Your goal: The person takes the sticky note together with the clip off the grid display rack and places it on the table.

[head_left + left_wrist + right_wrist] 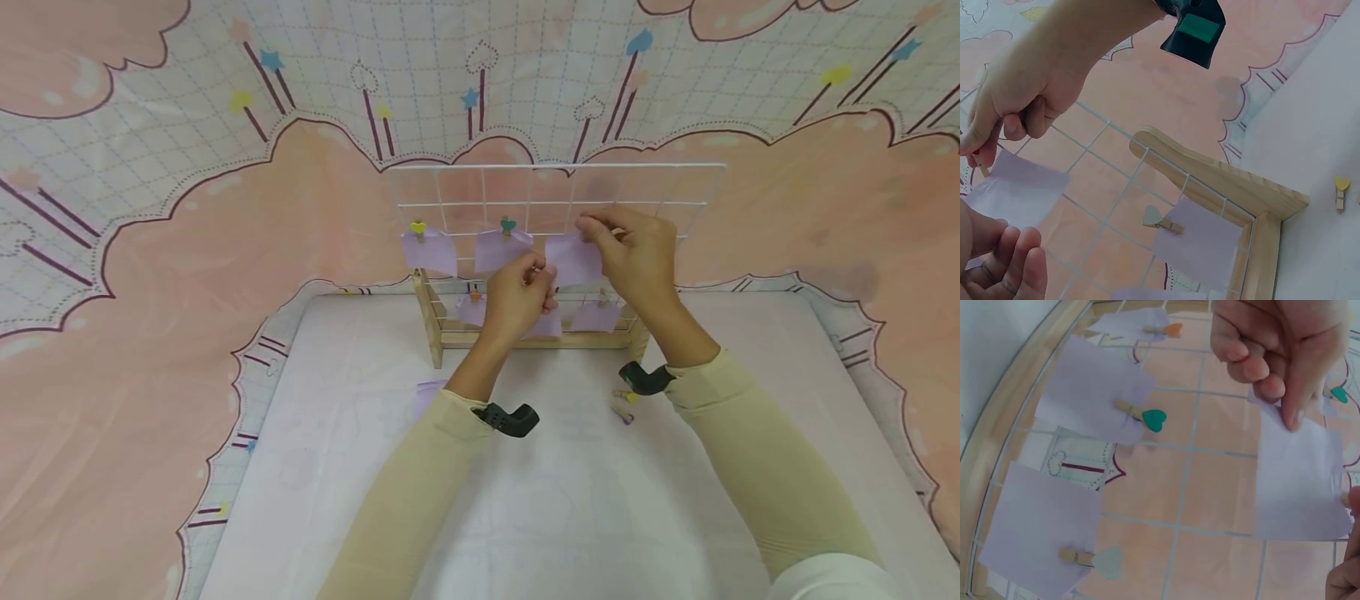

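A square of purple paper (572, 260) is held up against the white wire grid (555, 202). My left hand (519, 293) pinches its lower left corner between thumb and finger, clearest in the right wrist view. My right hand (637, 250) pinches a small wooden clothespin (982, 165) at the paper's upper edge. The clothespin's far end is hidden behind the fingers. To the left, two more purple papers hang from a yellow heart clothespin (417, 228) and a green heart clothespin (1153, 420). Below hang further papers, one under a pale heart clothespin (1107, 561).
The grid stands in a wooden base (433, 321) at the back of the white table (570, 500). Two loose clothespins (624, 414) lie right of centre, near the right wrist. A purple paper (429, 397) lies partly hidden by the left forearm. Patterned cloth (180, 375) surrounds the table.
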The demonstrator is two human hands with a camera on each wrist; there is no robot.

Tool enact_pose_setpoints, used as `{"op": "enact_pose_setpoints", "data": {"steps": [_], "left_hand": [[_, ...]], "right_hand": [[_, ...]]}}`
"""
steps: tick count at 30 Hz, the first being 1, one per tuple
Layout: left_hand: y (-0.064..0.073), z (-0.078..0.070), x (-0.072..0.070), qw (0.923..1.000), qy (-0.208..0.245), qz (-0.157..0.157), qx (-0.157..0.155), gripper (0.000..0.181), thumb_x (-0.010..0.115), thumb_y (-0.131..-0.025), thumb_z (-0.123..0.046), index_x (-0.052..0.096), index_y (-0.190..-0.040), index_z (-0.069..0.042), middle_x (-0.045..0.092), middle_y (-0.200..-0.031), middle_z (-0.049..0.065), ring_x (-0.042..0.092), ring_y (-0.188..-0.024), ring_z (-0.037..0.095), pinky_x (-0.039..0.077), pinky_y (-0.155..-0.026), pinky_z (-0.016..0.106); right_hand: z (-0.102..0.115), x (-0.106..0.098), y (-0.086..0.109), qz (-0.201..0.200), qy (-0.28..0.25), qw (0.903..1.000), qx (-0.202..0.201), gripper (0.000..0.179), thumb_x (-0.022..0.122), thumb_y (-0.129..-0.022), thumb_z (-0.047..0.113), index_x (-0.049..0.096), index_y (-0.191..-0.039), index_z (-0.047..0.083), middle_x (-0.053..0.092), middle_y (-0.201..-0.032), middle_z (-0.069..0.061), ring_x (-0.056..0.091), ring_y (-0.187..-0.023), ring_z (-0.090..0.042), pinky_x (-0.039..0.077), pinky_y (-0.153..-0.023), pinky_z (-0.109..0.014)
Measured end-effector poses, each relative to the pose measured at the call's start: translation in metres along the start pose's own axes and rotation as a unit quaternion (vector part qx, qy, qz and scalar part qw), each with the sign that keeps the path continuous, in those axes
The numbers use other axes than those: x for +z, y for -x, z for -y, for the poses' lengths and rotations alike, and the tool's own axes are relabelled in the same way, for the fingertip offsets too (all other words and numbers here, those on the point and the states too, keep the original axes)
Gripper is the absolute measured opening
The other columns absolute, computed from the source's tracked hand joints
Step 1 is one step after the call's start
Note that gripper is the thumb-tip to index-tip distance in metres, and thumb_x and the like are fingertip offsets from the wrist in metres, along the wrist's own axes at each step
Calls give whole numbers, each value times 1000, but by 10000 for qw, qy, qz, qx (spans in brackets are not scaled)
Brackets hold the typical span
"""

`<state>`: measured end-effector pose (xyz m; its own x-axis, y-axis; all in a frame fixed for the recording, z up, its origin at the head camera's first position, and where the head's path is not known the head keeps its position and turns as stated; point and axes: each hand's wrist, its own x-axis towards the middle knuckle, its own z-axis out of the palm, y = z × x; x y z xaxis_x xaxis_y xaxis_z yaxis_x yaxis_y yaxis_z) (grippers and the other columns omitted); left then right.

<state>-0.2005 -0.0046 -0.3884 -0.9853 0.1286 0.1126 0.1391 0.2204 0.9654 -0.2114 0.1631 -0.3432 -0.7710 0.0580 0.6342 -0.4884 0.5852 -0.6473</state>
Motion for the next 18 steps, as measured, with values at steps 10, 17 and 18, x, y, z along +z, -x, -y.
{"op": "enact_pose_setpoints", "data": {"steps": [10, 17, 18], "left_hand": [[11, -4, -11, 9994, -210, 110, 245, 12, 63, -101, -13, 65, -101, -1, 61, -70, 7, 63, -55, 9, 61, -59, 27], [22, -6, -26, 9986, -434, 235, 195, 13, 62, -102, -16, 66, -101, -4, 63, -71, 8, 66, -59, 13, 60, -58, 26], [24, -6, -28, 9985, -464, 228, 182, 13, 63, -102, -17, 67, -101, -5, 63, -71, 6, 66, -59, 13, 58, -57, 26]], "right_hand": [[-4, -11, 9, 549, -1009, 9894, 886, 26, 70, -98, 26, 77, -110, 4, 75, -86, -2, 55, -49, -13, 49, -49, -18], [-2, -21, 17, 715, -1928, 9716, 1172, 27, 65, -101, 21, 73, -116, 0, 70, -88, -1, 59, -56, -15, 48, -50, -18], [-2, -22, 18, 749, -2019, 9690, 1210, 26, 65, -101, 22, 73, -116, 1, 70, -89, -2, 60, -58, -15, 48, -51, -17]]}}
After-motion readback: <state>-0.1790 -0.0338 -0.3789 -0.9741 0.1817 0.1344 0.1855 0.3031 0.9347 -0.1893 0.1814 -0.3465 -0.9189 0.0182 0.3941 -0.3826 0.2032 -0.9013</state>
